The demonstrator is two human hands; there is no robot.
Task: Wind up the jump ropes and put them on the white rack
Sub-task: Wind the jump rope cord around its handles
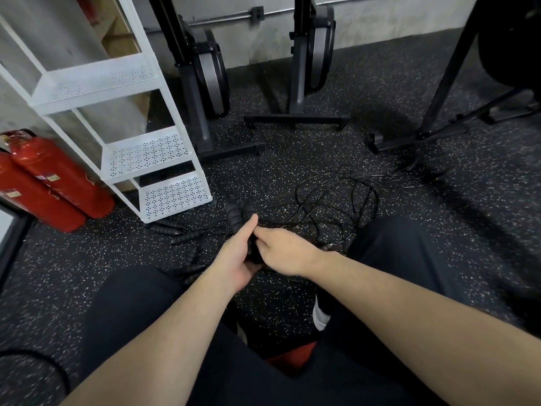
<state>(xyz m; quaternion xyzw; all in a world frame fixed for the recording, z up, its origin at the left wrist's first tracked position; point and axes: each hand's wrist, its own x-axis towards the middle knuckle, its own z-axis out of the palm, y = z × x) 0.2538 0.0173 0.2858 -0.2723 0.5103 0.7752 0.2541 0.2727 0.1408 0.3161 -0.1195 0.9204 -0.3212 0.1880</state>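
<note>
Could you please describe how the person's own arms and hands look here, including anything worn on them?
Both forearms are bare to the frame's edge, with no sleeve in view. The left hand and right hand wear no gloves, rings, watch or wristband that can be seen. No markings show.

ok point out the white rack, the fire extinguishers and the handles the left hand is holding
white rack [172,197], head view, on the perforated bottom shelf
fire extinguishers [58,174], head view, on the red body of the nearer cylinder
handles [234,218], head view, on the ribbed black grip above the left hand [237,259]
</note>
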